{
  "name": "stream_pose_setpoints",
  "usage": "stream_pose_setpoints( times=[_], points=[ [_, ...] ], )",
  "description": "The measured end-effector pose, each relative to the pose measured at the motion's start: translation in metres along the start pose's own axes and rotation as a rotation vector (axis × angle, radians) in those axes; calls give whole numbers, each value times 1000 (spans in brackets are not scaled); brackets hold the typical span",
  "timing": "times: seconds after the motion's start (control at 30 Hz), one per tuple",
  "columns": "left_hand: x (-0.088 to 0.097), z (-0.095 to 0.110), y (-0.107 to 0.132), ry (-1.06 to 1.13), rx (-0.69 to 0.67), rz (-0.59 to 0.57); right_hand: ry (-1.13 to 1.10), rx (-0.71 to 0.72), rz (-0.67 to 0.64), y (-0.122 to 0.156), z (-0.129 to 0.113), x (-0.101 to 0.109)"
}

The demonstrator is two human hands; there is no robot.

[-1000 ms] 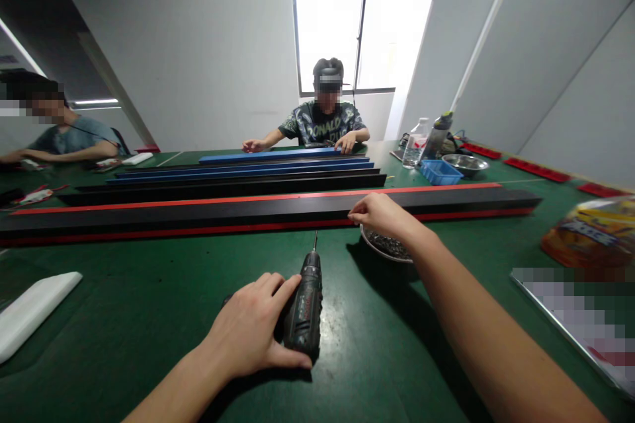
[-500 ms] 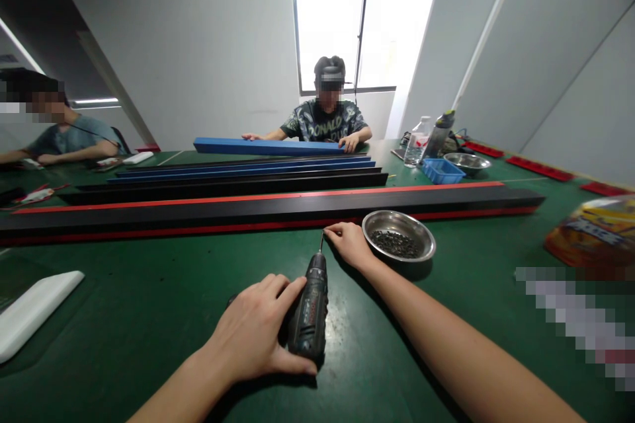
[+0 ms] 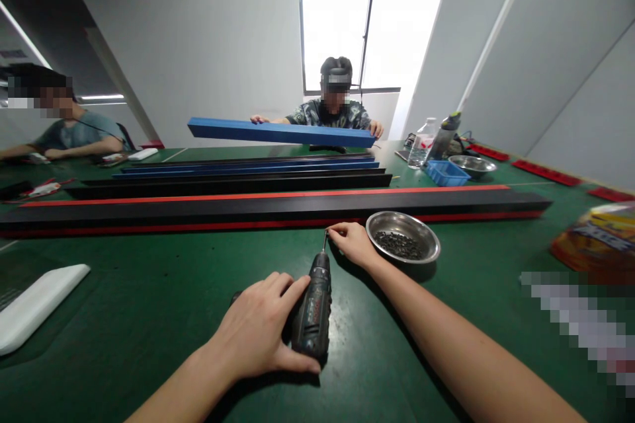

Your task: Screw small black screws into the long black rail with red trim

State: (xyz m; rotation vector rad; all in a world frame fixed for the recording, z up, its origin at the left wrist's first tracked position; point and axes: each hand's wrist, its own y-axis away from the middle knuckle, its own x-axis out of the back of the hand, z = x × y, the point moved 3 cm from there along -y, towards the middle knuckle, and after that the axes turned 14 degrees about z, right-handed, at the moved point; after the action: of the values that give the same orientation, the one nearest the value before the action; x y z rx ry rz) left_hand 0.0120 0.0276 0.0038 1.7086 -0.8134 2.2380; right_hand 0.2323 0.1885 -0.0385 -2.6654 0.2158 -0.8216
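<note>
My left hand (image 3: 270, 327) is wrapped round a black cordless drill (image 3: 315, 310) that lies low over the green table, its bit pointing away from me. At the tip of the bit, my right hand (image 3: 353, 241) pinches with thumb and forefinger; what sits between them is too small to make out, perhaps a screw. A steel bowl (image 3: 430, 258) of small dark screws (image 3: 401, 244) stands just right of my right hand. Beyond the bit lies a long black and red bar (image 3: 278, 211), running across the table.
More black and blue bars (image 3: 248, 173) lie behind it. Across the table a person (image 3: 337, 106) holds a blue bar (image 3: 278, 132); another person (image 3: 74, 119) sits at left. Bottles (image 3: 423, 142), a blue basket (image 3: 447, 173) and a snack bag (image 3: 595, 241) are at right, a white block (image 3: 42, 304) at left.
The person opposite has raised the blue bar off the table, tilting it. My view has shifted slightly; my hands and the drill keep nearly the same pose.
</note>
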Motion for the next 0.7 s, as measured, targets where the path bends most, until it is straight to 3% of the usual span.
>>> stream_pose_setpoints(
  times=[0.23, 0.43, 0.7],
  points=[
    [0, 0, -1, 0, 1, 14, -25, -40, 4, 1, -1, 1],
    [-1, 0, -1, -4, -4, 18, 3, 22, 71, 3, -6, 3],
    [-1, 0, 0, -30, 5, 36, -31, 1, 30, 4, -6, 0]
  ],
)
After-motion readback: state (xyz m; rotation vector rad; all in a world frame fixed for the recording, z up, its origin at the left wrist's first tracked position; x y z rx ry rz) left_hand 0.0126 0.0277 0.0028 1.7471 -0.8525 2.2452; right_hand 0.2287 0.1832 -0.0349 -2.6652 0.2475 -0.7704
